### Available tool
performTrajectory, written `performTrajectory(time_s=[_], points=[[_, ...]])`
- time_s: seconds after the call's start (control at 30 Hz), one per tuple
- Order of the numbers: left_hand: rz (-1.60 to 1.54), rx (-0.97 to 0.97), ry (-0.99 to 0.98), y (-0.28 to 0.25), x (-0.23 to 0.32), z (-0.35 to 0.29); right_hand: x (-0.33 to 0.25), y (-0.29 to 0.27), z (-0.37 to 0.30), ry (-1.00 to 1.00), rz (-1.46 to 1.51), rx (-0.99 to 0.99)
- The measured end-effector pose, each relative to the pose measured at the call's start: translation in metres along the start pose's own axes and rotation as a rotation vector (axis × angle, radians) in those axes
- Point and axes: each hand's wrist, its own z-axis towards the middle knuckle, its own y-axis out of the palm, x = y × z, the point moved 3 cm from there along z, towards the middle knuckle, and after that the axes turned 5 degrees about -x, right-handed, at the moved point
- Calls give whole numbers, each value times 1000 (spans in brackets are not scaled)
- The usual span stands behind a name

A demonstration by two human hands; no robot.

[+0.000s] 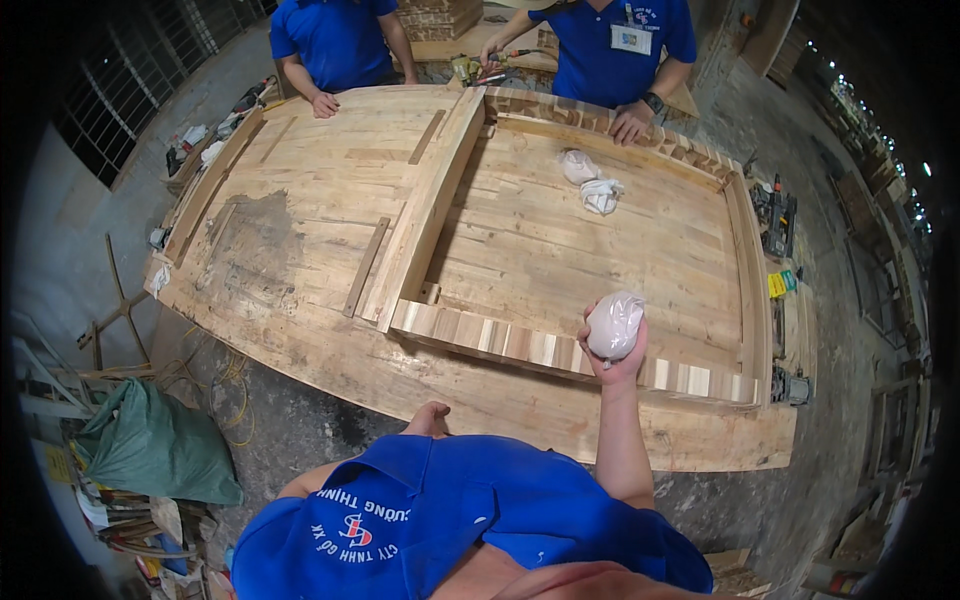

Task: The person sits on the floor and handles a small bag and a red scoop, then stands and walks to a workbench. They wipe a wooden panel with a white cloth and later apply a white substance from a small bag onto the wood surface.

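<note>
In my right hand is a rounded clear plastic bag of pale pink material, with my fingers wrapped round it. I hold it up over the near rail of a wooden frame. My left hand is low beside the near edge of the wooden worktable, its fingers apart and nothing seen in them. Inside the frame, toward the far side, lie another pale pink bag and a crumpled white bag.
Two people in blue shirts stand across the table; one rests a hand on the frame's far rail. Wooden strips lie on the left part. Power tools sit along the right side. A green sack stands on the floor at left.
</note>
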Motion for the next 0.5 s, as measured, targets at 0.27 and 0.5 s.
performTrajectory(time_s=[0.27, 0.5], points=[[-191, -142, -317, 16, -4, -30, 1, 2, -1, -10, -14, 16], [-22, 7, 20, -1, -2, -5, 2, 2, 1, 1, 3, -1]])
